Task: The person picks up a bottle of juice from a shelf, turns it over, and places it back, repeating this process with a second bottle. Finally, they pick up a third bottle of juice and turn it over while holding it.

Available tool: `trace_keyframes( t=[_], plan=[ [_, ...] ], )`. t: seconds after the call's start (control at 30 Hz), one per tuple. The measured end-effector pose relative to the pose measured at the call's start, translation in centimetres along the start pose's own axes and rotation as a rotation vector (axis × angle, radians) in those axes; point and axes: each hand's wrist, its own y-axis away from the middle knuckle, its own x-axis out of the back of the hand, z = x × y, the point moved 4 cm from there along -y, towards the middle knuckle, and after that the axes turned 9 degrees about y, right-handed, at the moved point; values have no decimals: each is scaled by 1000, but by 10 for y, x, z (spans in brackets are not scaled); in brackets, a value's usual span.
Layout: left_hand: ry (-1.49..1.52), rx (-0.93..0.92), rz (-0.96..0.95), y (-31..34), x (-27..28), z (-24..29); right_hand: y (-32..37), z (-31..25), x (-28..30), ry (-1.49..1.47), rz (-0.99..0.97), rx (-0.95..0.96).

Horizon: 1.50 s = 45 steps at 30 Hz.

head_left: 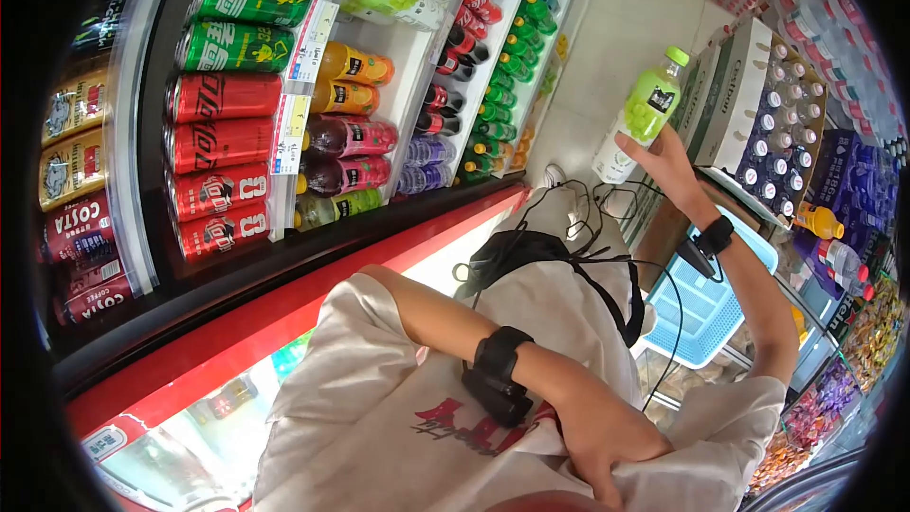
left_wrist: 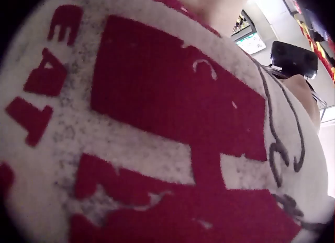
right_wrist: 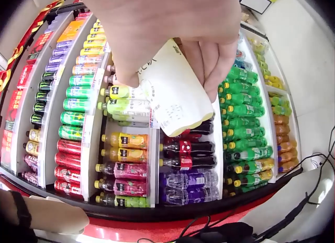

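Note:
My right hand (head_left: 661, 166) grips a drink bottle (head_left: 652, 104) with a green cap, a green grape-pattern label and a white lower part. The bottle leans out over the aisle floor, cap end up and away from me. In the right wrist view, the fingers and thumb wrap around the white bottle, and its base faces the cooler shelves. My left arm crosses in front of the shirt (head_left: 408, 417), and the left hand (head_left: 611, 441) lies by the right sleeve, its fingers partly hidden. Only printed shirt cloth fills most of the left wrist view.
An open cooler at left holds rows of cans (head_left: 227, 123) and bottles (head_left: 351, 137) behind a red front edge (head_left: 379, 270). At right stand a carton of capped bottles (head_left: 777, 133) and a light-blue basket (head_left: 711, 313). Black cables (head_left: 678, 322) hang near my legs.

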Motion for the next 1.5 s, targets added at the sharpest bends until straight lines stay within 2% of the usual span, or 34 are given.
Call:
trace_keyframes(
  t=[0.07, 0.13, 0.2, 0.3, 0.37, 0.43, 0.47, 0.53, 0.57, 0.6, 0.7, 0.77, 0.83, 0.87, 0.93, 0.97, 1.07, 1.1, 1.13, 1.17, 1.2, 1.23, 1.27, 1.33, 1.4, 1.43, 1.5],
  plan=[
    [25, 326, -133, -3, 6, 15, -5, -7, -4, 4, -12, 39],
    [-128, 504, -174, 2, 10, 24, -6, -9, -6, 12, 17, 95],
    [-450, 511, -138, 12, 15, 29, 1, -18, -6, -37, 32, 91],
    [-600, 525, -123, 15, 31, 56, 7, -16, 2, -29, 102, 103],
    [-641, 456, 33, 20, 44, 88, 12, -17, 7, -40, 188, 210],
    [-906, 354, 68, 17, 66, 121, 32, -28, 12, -40, 303, 270],
    [-856, 429, 326, 29, 76, 134, 41, -30, 12, -86, 330, 281],
    [-780, 176, 860, 46, 91, 148, 63, -48, 15, -51, 343, 277],
    [-973, 76, 952, 49, 105, 155, 74, -55, 17, 12, 375, 284],
    [-1155, 88, 966, 46, 115, 154, 83, -63, 17, 71, 395, 298],
    [-1109, 119, 907, 55, 145, 135, 115, -92, 18, 343, 294, 185],
    [-1018, 255, 944, 46, 145, 127, 117, -90, 6, 507, 257, 279],
    [-1157, 285, 923, 57, 149, 128, 110, -83, -8, 562, 210, 300],
    [-1223, 297, 905, 63, 152, 128, 105, -78, -14, 552, 248, 307],
    [-1309, 211, 981, 77, 158, 136, 94, -69, -25, 544, 318, 324],
    [-1310, 143, 1041, 91, 166, 143, 90, -70, -28, 447, 309, 356],
    [-1289, 13, 1292, 121, 174, 161, 73, -76, -50, 572, 380, 453],
    [-1381, 68, 1340, 132, 176, 171, 65, -79, -57, 603, 338, 440],
    [-1455, 45, 1426, 136, 167, 171, 59, -79, -62, 570, 317, 452],
    [-1468, 36, 1426, 126, 154, 169, 50, -81, -68, 530, 277, 479],
    [-1475, 121, 1493, 127, 146, 169, 40, -81, -76, 516, 232, 463],
    [-1556, 96, 1503, 145, 154, 171, 31, -84, -78, 535, 277, 541],
    [-1611, -11, 1484, 147, 150, 172, 16, -86, -83, 554, 176, 470],
    [-1491, -238, 1586, 156, 142, 173, 2, -101, -91, 502, 221, 557],
    [-1311, -435, 1614, 169, 140, 172, -17, -108, -105, 413, 185, 588],
    [-1439, -394, 1685, 179, 137, 174, -28, -112, -111, 370, 186, 592],
    [-1521, -445, 1717, 191, 117, 172, -29, -123, -133, 311, 168, 669]
  ],
)
